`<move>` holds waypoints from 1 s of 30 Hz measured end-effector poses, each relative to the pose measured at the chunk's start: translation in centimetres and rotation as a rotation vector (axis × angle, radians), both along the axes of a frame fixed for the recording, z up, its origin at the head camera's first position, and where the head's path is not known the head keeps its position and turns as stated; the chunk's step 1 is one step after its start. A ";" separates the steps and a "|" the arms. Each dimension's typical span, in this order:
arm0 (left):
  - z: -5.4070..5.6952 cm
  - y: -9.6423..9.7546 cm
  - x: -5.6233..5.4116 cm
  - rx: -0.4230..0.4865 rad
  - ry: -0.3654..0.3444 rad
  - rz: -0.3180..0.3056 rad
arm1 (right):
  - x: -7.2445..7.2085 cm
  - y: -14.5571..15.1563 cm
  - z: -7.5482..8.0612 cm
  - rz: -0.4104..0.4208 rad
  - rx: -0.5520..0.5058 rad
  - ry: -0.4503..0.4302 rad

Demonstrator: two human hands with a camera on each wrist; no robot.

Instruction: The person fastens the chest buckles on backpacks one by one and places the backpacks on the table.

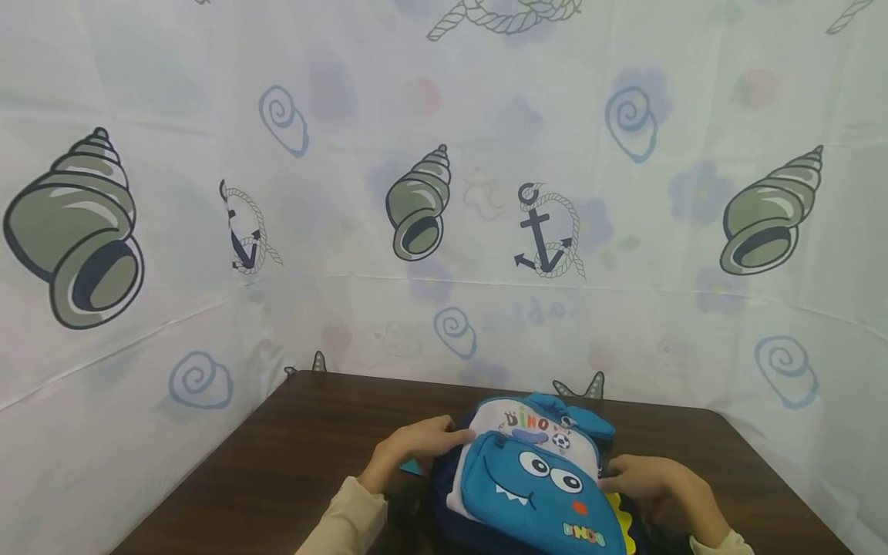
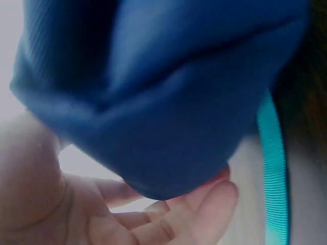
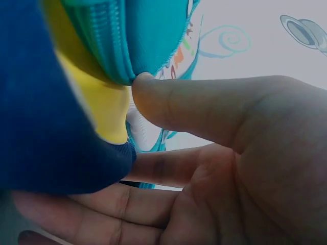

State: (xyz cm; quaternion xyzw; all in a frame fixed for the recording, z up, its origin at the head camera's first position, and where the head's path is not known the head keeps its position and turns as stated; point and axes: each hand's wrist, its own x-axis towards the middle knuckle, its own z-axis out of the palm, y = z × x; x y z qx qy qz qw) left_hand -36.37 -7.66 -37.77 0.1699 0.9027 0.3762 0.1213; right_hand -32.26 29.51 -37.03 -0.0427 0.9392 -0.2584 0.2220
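A child's backpack [image 1: 509,493] with a blue cartoon dinosaur face, a white upper panel and "DINO" lettering lies front up on the table. My left hand [image 1: 422,441] grips its left side, thumb on the front edge; in the left wrist view the fingers curl under the navy fabric [image 2: 179,117]. On the opposite side my right hand [image 1: 655,478] holds the bag, its thumb against the teal front pocket [image 3: 153,35] and its fingers beneath the navy side. Yellow trim [image 3: 104,112] shows between these layers. The underside of the backpack is hidden.
The dark wooden table [image 1: 333,424] extends behind and to both sides of the backpack. White curtain [image 1: 333,208] printed with shells and anchors hangs around it. A turquoise strap [image 2: 274,178] hangs beside the bag in the left wrist view.
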 end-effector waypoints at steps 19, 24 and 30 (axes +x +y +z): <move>3.3 -0.4 0.4 0.092 0.270 -0.024 | -5.1 3.2 -4.9 0.129 -0.062 -0.071; 3.6 -0.5 0.4 0.154 0.289 -0.022 | -2.4 1.1 -2.3 0.105 -0.067 -0.070; 4.2 -0.4 0.9 0.262 0.295 0.001 | -2.9 1.3 -3.4 0.105 -0.088 -0.067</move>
